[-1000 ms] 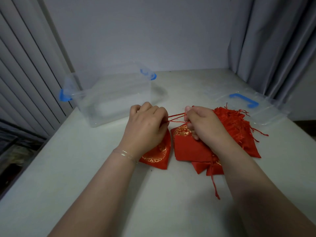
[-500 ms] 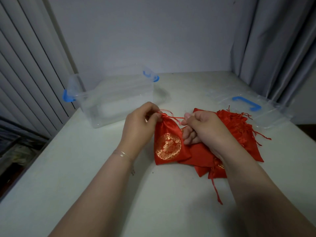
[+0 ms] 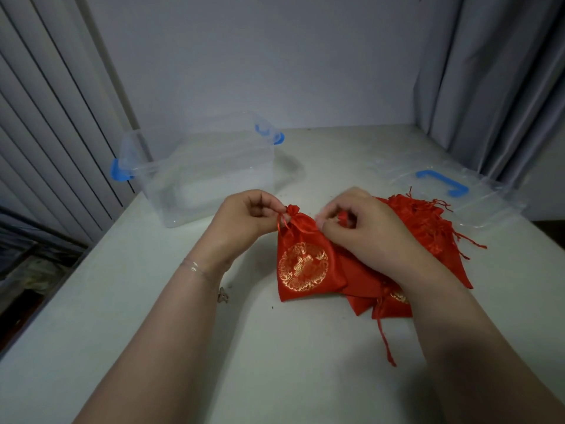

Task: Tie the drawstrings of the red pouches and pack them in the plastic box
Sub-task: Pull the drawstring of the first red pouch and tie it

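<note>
pouch (image 3: 302, 258) upright, neck up (long axis vertical), hands (image 3: 244, 218) (image 3: 363, 224) pinching drawstring (image 3: 282, 220).

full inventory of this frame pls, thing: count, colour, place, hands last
pouch being tied: 1, red with gold emblem, table centre, neck cinched
pouch pile: several, exact count unclear, red, partly under the right hand and forearm
drawstring: 1 visible loop, red, at the cinched neck
plastic box: 1, clear with blue latches, back left of the table, open, no pouches inside
box lid: 1, clear with blue handle, back right of the table
table: 1, white, under everything
curtain: grey, right side
bracelet: 1, thin, silvery, left wrist
left hand: pinches the pouch neck
right hand: fingers curled, pinching something red, likely the cord
</note>
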`<state>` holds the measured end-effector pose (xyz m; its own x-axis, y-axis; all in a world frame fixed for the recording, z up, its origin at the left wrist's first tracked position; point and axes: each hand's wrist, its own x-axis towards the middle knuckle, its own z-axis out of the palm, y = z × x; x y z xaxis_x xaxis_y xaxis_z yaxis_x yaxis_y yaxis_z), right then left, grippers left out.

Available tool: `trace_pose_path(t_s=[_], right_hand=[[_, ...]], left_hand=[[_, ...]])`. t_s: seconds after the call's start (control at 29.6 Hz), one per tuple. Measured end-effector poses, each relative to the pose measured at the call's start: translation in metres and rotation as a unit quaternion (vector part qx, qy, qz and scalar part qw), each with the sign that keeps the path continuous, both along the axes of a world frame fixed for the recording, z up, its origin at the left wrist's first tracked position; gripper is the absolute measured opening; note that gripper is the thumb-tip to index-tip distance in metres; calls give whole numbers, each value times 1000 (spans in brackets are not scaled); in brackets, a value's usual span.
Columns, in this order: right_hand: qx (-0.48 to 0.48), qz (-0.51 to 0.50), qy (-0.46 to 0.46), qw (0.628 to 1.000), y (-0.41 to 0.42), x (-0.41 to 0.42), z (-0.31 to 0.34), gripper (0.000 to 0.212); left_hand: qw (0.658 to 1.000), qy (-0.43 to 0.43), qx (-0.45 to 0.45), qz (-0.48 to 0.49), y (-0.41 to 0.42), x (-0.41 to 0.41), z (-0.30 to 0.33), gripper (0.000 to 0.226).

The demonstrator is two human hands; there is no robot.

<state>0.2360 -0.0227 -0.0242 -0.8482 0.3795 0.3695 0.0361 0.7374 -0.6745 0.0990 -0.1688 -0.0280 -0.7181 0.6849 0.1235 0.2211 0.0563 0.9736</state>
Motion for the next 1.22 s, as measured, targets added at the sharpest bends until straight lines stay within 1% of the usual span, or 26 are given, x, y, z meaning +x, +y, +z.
trace_pose_path(t_s=[0.07, 0.1, 0.2, 0.27, 0.37, 0.44, 0.51, 0.54, 0.61, 0.68, 0.78, 0.91, 0.98, 1.12, 1.22], right_hand=[[-13, 28, 69, 997, -3, -3, 2, 15], [-11, 42, 69, 997, -4, -4, 1, 19], [-7, 38, -7, 999, -5, -7, -3, 21], [-58, 14, -24, 998, -2, -8, -3, 17], [-176, -2, 6, 984, 0, -8, -3, 13], [-268, -3, 29, 963, -1, -8, -3, 10], [-338, 0, 48, 940, -3, -7, -1, 9], [-348, 0, 52, 936, -3, -7, -1, 10], [-339, 1, 50, 939, -3, -7, -1, 12], [-332, 13, 34, 943, -2, -6, -1, 15], [-317, 46, -6, 947, 0, -1, 1, 20], [-239, 58, -14, 969, 4, 3, 6, 18], [-229, 58, -8, 972, 5, 3, 8, 14], [-205, 44, 1, 978, 6, 2, 7, 11], [-196, 1, 36, 980, 4, -2, 3, 16]], left_hand=[[999, 22, -10, -21, 2, 6, 0, 15], [999, 31, -11, -33, 3, 10, 1, 16], [996, 65, 0, -67, 9, 21, -1, 17], [992, 110, 18, -67, 12, 25, -3, 20], [973, 227, 37, -33, 14, 26, -7, 22], [941, 337, 32, -3, 14, 27, -10, 19], [896, 444, 15, 19, 14, 27, -11, 21], [874, 485, 7, 26, 14, 27, -12, 20], [834, 551, -1, 42, 14, 25, -13, 14], [803, 593, 2, 65, 15, 25, -14, 11], [776, 626, 7, 82, 16, 26, -16, 9], [761, 643, 21, 82, 15, 23, -16, 9], [762, 641, 34, 80, 16, 22, -16, 7], [777, 622, 55, 84, 16, 20, -16, 8], [788, 607, 54, 89, 16, 21, -13, 15]])
